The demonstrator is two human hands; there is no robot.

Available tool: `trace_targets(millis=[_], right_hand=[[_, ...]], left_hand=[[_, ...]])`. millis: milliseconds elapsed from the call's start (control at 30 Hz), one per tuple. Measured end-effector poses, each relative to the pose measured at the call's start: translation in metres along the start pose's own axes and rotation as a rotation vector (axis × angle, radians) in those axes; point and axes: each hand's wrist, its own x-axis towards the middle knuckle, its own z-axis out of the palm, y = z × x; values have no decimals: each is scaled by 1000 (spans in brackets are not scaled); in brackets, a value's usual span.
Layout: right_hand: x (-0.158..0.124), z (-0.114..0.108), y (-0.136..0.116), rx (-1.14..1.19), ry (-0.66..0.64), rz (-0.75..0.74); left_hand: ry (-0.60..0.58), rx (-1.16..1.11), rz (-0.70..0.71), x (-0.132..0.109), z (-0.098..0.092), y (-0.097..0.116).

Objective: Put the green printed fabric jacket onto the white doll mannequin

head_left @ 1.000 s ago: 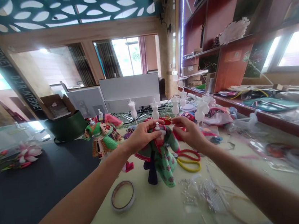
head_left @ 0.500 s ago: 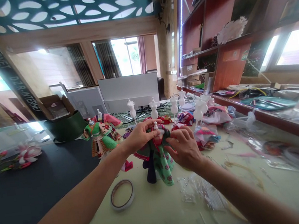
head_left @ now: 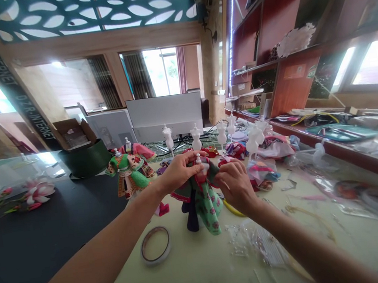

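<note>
A small white mannequin (head_left: 198,159) stands upright on the table, dressed in a doll outfit (head_left: 209,205) with a green flowered skirt, a dark navy piece and a red-edged jacket. My left hand (head_left: 181,171) is closed around the garment at the mannequin's left shoulder and neck. The fingers of my right hand (head_left: 236,182) pinch the dark green sleeve (head_left: 215,172) on the other side and hold it out. Behind my right hand a yellow curved handle (head_left: 233,208) shows in part. Two more dressed mannequins, one in a green outfit (head_left: 129,172), stand to the left.
A roll of tape (head_left: 156,245) lies in front of my left forearm. Small clear packets (head_left: 265,242) lie near my right forearm. Bare white mannequins (head_left: 196,137) and heaped cloth (head_left: 272,146) stand behind. A green round pot (head_left: 86,158) is at the back left.
My right hand has moved slightly outward to the right, drawing the sleeve away from the mannequin. The yellow handle has come into sight. My left hand stays on the garment.
</note>
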Motion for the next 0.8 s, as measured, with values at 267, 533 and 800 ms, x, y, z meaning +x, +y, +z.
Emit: trace_targets(millis=[267, 533, 800], right_hand=[[0, -11, -10, 310, 127, 199], [15, -18, -22, 492, 277, 271], [7, -9, -33, 538, 239, 212]], left_hand=[[-4, -1, 5, 1, -1, -4], [-6, 55, 6, 0, -2, 0], [13, 74, 51, 0, -1, -2]])
